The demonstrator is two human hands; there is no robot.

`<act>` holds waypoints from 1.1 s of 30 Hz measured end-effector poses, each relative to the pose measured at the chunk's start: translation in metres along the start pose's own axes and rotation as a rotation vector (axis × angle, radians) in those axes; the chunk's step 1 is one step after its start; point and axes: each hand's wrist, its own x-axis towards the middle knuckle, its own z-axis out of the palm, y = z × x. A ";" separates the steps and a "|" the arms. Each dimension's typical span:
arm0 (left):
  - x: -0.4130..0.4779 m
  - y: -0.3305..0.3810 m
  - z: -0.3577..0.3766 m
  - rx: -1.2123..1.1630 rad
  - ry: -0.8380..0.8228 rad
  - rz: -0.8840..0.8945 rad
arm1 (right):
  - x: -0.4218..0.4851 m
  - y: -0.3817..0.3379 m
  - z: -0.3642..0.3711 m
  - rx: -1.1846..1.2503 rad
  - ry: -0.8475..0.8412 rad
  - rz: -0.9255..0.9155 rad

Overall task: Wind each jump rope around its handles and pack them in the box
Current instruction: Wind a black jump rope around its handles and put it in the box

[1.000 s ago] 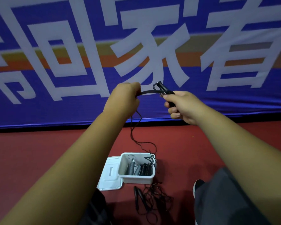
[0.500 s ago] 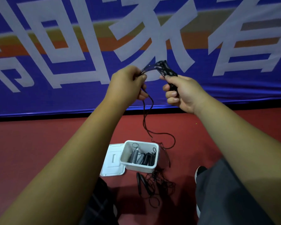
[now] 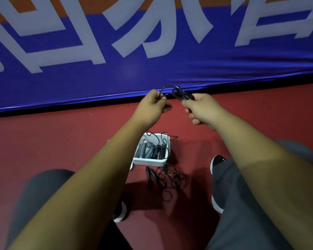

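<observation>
Bundles (image 3: 150, 151) fill the box (image 3: 148, 162), left hand (image 3: 152, 104) and right hand (image 3: 202, 109) curl fingers (image 3: 193, 115) round a half-wound rope (image 3: 174, 91), another tangle (image 3: 172, 179) lies on the floor (image 3: 65, 141).

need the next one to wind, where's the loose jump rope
Head view, lower centre: the loose jump rope lies tangled on the red floor, right by the near wall of the white box.

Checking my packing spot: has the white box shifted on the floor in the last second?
No. The white box still sits right behind the loose rope tangled on the red floor; only the camera tilted down.
</observation>
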 end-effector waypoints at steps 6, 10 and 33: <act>0.032 0.008 0.048 -0.240 -0.025 -0.043 | 0.015 0.012 -0.031 -0.330 0.215 -0.029; 0.042 0.020 0.078 -0.330 -0.092 -0.036 | 0.022 0.019 -0.052 -0.319 0.293 0.019; 0.050 0.010 0.071 -0.660 -0.263 -0.103 | 0.010 0.047 -0.016 0.334 -0.220 0.353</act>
